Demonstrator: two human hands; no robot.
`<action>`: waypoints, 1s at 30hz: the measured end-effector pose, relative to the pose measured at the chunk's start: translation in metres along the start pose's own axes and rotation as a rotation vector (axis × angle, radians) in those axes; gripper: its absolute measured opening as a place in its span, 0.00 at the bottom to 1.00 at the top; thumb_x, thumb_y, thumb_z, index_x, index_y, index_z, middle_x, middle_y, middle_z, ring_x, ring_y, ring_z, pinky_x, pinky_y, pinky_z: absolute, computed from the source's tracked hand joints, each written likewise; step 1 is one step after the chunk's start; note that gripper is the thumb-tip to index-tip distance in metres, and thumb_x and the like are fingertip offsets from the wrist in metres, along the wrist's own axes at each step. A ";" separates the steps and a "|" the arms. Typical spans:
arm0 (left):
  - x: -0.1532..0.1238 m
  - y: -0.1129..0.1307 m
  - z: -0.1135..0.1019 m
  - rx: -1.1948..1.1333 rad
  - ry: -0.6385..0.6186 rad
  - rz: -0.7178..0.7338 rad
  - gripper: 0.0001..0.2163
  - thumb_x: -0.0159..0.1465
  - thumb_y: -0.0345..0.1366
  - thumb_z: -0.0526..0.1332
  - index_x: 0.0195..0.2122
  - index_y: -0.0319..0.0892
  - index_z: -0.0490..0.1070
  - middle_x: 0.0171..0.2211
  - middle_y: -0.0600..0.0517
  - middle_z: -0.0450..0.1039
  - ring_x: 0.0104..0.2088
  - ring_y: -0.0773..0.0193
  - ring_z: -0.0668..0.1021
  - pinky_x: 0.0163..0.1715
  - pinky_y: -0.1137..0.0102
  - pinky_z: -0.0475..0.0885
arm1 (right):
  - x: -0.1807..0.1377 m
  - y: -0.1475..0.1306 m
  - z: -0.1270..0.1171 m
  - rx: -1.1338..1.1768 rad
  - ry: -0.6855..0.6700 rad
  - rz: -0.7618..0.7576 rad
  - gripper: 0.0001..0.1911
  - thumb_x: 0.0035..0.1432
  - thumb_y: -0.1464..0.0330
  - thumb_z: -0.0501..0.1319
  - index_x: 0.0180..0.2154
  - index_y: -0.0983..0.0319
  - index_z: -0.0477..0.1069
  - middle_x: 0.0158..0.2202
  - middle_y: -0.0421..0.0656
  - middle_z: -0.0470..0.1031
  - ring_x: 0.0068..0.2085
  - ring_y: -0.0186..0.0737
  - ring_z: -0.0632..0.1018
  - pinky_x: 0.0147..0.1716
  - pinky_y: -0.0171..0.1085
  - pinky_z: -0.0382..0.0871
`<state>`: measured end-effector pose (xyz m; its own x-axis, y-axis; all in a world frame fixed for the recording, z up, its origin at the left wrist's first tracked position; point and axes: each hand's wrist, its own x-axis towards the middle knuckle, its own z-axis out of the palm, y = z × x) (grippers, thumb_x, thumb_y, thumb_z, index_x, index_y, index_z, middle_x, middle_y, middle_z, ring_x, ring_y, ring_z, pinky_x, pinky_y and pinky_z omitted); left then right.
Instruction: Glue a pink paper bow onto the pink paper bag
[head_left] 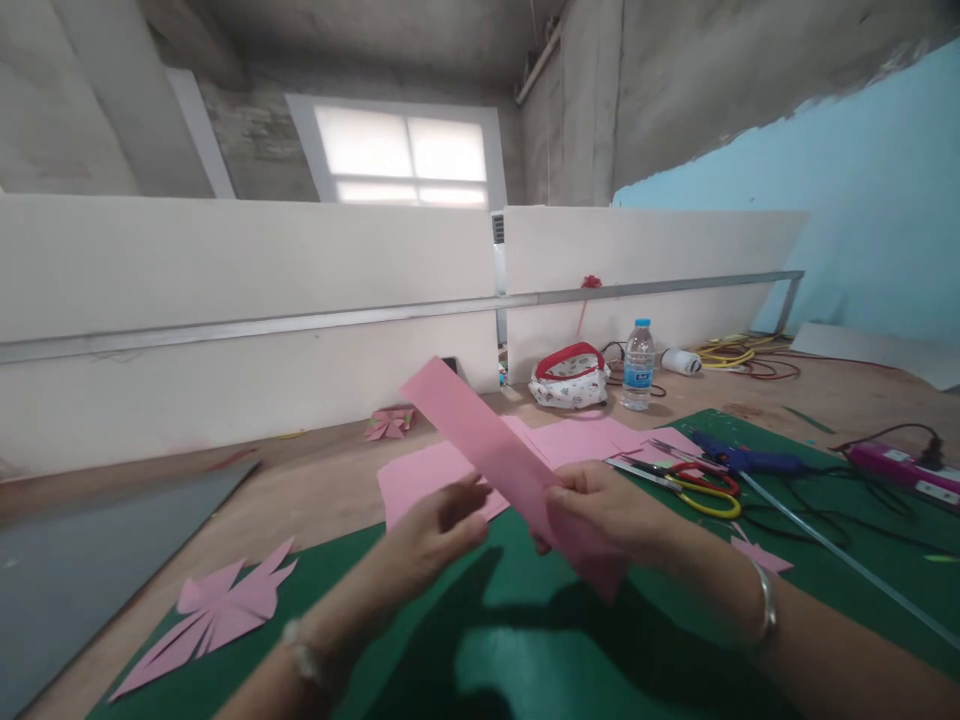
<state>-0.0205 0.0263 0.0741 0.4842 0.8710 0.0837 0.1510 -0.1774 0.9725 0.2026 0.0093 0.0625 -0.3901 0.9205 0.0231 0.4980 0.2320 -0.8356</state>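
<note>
A long strip of pink paper (487, 430) slants across the middle of the view, held above the green cutting mat (480, 640). My right hand (600, 505) pinches it near its lower end, thumb on top. Just left of the strip is my left hand (442, 520), its thumb and fingers apart and nothing seen between them. Behind the hands lie pink paper sheets (420, 475). Cut pink paper petals (225, 605) rest at the mat's left edge. Scissors with red and yellow handles (705, 490) lie to the right of my right hand.
A blue glue gun (757, 460) with its cord lies on the mat, near a purple power strip (900, 468). Farther back stand a water bottle (638, 368) and a white pouch with red trim (570, 380). A grey board (97, 570) lies at left.
</note>
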 end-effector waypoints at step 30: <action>0.024 -0.015 0.026 -0.792 0.358 -0.179 0.11 0.67 0.38 0.54 0.47 0.40 0.67 0.45 0.46 0.76 0.44 0.62 0.77 0.44 0.68 0.73 | -0.005 0.021 0.048 0.854 -0.357 0.367 0.17 0.34 0.74 0.71 0.32 0.68 0.71 0.23 0.43 0.77 0.23 0.34 0.78 0.24 0.31 0.74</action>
<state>0.0112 0.0376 0.0563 0.1914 0.9700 -0.1499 -0.5062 0.2284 0.8316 0.1773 -0.0053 0.0186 -0.6037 0.7088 -0.3649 -0.0351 -0.4809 -0.8761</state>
